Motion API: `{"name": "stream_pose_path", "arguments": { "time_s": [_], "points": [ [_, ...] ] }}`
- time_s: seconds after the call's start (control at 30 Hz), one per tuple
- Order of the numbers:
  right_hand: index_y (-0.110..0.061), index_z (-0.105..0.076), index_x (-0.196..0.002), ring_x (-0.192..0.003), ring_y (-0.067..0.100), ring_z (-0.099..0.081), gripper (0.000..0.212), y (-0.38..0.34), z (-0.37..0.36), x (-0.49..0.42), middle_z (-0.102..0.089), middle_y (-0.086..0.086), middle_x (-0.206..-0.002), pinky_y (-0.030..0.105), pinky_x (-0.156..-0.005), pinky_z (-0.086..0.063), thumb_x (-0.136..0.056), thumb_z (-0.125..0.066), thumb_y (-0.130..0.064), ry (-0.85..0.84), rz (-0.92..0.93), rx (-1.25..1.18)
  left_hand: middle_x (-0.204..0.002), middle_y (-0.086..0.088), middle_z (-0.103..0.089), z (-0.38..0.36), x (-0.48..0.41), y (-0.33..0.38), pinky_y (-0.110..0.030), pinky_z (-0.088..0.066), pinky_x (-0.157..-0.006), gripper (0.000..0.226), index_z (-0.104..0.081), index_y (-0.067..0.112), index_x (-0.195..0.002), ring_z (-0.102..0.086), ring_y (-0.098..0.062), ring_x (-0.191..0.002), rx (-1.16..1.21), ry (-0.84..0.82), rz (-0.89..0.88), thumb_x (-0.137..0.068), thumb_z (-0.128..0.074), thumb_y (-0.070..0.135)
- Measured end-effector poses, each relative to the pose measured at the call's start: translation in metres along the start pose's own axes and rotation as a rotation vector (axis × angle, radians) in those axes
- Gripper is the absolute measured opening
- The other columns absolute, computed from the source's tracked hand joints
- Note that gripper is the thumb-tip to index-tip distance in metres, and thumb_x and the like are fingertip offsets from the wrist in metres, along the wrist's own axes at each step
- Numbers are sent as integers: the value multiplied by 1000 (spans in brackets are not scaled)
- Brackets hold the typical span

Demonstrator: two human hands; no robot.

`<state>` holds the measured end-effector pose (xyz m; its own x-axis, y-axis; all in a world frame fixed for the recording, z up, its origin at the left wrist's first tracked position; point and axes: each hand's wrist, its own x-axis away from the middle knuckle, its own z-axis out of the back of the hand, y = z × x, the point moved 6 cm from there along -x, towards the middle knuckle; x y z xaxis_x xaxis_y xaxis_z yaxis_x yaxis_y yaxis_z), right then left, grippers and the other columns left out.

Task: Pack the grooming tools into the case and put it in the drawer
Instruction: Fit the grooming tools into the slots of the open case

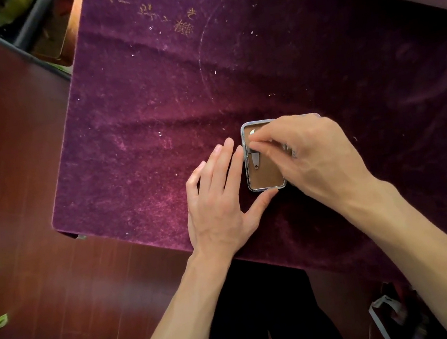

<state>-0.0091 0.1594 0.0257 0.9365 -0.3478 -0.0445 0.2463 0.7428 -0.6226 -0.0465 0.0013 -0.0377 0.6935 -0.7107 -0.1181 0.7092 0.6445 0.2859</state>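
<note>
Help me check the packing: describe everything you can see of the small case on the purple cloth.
The case is a small rounded rectangle with a shiny metal rim and a tan lining, lying open and flat on the purple cloth. A small metal tool lies inside, its upper end seemingly pinched by the right hand, which hides the case's right part. The left hand lies flat along its left rim, thumb against its near edge.

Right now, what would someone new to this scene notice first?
A deep purple velvet cloth spreads across most of the view, with a small metal-rimmed case lying open on it, right of centre. The right hand pinches a small metal tool over the case's brown lining, while the left hand lies flat against its left rim.
</note>
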Motion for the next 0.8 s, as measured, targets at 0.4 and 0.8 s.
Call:
{"name": "stream_pose_path", "arguments": {
  "time_s": [0.4,0.8],
  "points": [
    [-7,-83,-92,-83,30,-68,3,-1,-22,48,-77,7,-95,37,-73,-40,-91,-84,-10,182,-84,189,-160,-4,-48,-1,0,0,-40,-37,-120,74,-55,12,-148,-44,-18,-149,-7,11,-12,-94,-61,62],
    [-17,-84,-90,-78,21,-59,11,-7,-29,38,-65,1,-79,35,-71,-37,-92,-84,-28,225,-436,167,-159,-5,-48,1,-1,1,-39,-35,-120,72,-55,11,-148,-44,-20,-149,28,10,-16,-100,-40,63]
  ]
}}
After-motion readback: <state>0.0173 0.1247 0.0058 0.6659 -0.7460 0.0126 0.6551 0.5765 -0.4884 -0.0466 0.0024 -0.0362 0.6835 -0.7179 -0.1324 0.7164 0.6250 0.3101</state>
